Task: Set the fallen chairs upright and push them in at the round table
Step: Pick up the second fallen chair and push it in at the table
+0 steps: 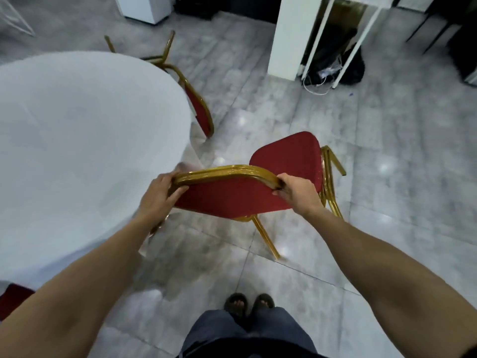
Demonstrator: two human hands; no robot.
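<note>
A red chair with a gold frame [232, 200] stands tilted in front of me, just right of the round table under its white cloth [77, 140]. My left hand [157, 195] grips the left end of the backrest's top rail. My right hand [299, 191] grips the right end. The red seat [286, 156] points away from me, and one gold leg touches the floor near my feet. A second red and gold chair [198, 104] lies on its side at the table's far right edge, legs pointing away, partly hidden by the cloth.
Grey glossy tiles cover the floor. A white pillar [291, 34] and a white-legged stand with dark bags and cables [335, 63] lie at the back right. A white unit [144, 7] stands at the back. A red patch [13, 298] shows at lower left.
</note>
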